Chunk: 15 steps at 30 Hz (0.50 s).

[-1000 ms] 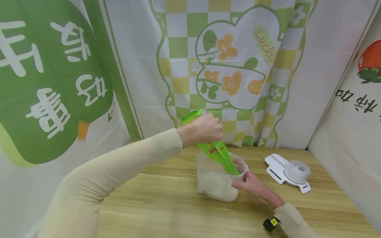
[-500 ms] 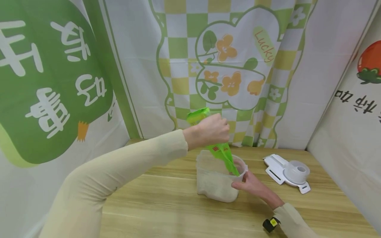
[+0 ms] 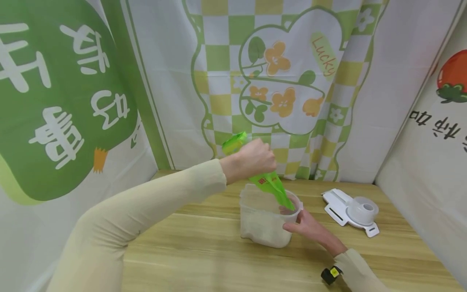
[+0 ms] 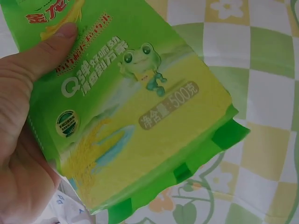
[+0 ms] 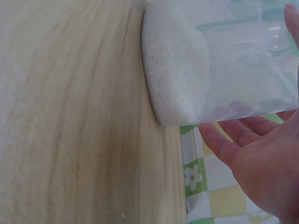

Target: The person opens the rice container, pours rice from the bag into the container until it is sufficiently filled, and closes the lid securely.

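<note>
A pale sleeve [image 3: 146,207] reaches in from the left to the left hand [image 3: 256,159], which is closed firmly around the middle of a green bag [image 4: 135,112], thumb across its printed front. One end of the bag juts up past the wrist; the other slants down from the fist into a clear tub [image 3: 251,213], a tilt apparently meant to keep whatever leaves the bag inside the walls. Directly below that grip, the tub stands upright, pale grains [image 5: 175,70] that look like rice banked along its bottom. How much the bag holds cannot be told.

At the tub's right side, the right hand [image 3: 308,227] grips the wall, thumb on the near face and fingers spread behind, probably to steady it. A small black box [image 3: 330,275] sits at that wrist. Beyond the right hand, well apart from the tub, lies a white plastic lid [image 3: 337,207] with a clear round cup [image 3: 366,209], seemingly laid aside to leave the mouth uncovered.

Under both grips runs a wood-grain table [image 3: 189,251]. A green hanging [image 3: 22,117] rises left of the hands, a checked curtain [image 3: 218,56] behind them, and a tomato-printed panel [image 3: 452,75] to their right.
</note>
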### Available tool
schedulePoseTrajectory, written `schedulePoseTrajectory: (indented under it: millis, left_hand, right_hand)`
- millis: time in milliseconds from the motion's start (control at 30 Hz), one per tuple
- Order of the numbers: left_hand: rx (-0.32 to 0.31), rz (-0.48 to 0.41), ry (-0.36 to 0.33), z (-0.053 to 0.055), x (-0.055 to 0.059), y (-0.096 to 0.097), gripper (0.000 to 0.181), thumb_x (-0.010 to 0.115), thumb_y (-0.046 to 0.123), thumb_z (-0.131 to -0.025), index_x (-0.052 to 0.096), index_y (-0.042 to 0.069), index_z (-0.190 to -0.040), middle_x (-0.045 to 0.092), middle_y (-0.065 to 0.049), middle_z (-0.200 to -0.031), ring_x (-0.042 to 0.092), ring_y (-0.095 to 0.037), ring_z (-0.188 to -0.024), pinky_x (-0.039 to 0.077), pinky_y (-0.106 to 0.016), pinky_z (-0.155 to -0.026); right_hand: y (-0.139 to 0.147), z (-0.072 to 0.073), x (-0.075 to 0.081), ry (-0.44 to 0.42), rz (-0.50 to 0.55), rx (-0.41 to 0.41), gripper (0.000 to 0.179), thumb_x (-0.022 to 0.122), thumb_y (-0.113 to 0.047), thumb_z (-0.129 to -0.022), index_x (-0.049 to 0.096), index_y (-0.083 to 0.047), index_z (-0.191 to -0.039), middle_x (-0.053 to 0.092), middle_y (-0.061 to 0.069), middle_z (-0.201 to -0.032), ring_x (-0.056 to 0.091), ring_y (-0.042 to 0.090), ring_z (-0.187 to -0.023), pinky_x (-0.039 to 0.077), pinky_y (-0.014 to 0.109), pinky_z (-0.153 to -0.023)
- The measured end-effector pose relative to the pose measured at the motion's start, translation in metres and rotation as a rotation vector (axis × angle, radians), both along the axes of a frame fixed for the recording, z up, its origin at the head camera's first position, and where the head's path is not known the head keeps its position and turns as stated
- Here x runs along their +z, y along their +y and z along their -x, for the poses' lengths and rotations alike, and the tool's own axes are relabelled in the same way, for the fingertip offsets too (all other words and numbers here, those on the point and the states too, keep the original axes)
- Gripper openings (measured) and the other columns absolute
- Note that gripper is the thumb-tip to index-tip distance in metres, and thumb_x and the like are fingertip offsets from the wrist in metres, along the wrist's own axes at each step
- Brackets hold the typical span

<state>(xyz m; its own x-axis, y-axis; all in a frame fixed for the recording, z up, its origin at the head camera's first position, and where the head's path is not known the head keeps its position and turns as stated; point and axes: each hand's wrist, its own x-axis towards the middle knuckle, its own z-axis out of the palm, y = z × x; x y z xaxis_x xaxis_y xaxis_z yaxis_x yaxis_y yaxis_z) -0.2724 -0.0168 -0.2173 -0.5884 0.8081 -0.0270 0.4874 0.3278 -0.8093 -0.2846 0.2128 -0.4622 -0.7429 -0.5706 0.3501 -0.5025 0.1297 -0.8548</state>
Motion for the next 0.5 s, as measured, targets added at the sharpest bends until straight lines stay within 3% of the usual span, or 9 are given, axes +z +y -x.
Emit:
schedulePoseTrajectory:
  millis: [200,333,433,500]
  left_hand:
    - [-0.015,-0.078,-0.128,0.006,-0.008,-0.012,0.021,0.058,0.004,-0.095,0.072,0.020,-0.097,0.073,0.005,-0.091,0.061,-0.008,-0.071,0.055,-0.021,-0.060]
    - [-0.023,-0.160,-0.214,0.012,-0.013,-0.023,0.011,0.065,0.018,-0.095,0.069,0.019,-0.105,0.074,0.004,-0.097,0.068,-0.013,-0.080,0.058,-0.027,-0.068]
    - [-0.006,-0.215,-0.270,0.014,-0.016,-0.031,0.021,0.067,0.031,-0.092,0.066,0.018,-0.109,0.074,0.003,-0.096,0.068,-0.014,-0.080,0.059,-0.030,-0.068]
    - [0.010,-0.248,-0.309,0.016,-0.019,-0.035,0.031,0.066,0.039,-0.091,0.064,0.018,-0.113,0.073,0.003,-0.095,0.068,-0.014,-0.079,0.058,-0.030,-0.066]
  right_hand:
    - [0.002,-0.001,-0.002,0.002,-0.063,-0.046,0.079,0.070,-0.009,-0.087,0.023,-0.003,-0.150,0.051,0.034,-0.135,0.051,0.049,-0.123,0.050,0.028,-0.095]
    - [0.003,-0.002,-0.003,-0.007,-0.102,-0.090,0.070,0.070,-0.013,-0.088,0.032,0.002,-0.145,0.053,0.031,-0.134,0.057,0.031,-0.120,0.050,0.028,-0.095]
    - [0.002,-0.002,-0.004,-0.010,-0.101,-0.097,0.066,0.070,-0.012,-0.088,0.035,0.004,-0.142,0.053,0.031,-0.133,0.057,0.016,-0.118,0.049,0.025,-0.094]
    - [0.002,-0.002,-0.003,-0.011,-0.090,-0.092,0.068,0.070,-0.010,-0.088,0.032,0.003,-0.143,0.053,0.031,-0.132,0.058,0.016,-0.117,0.049,0.024,-0.093]
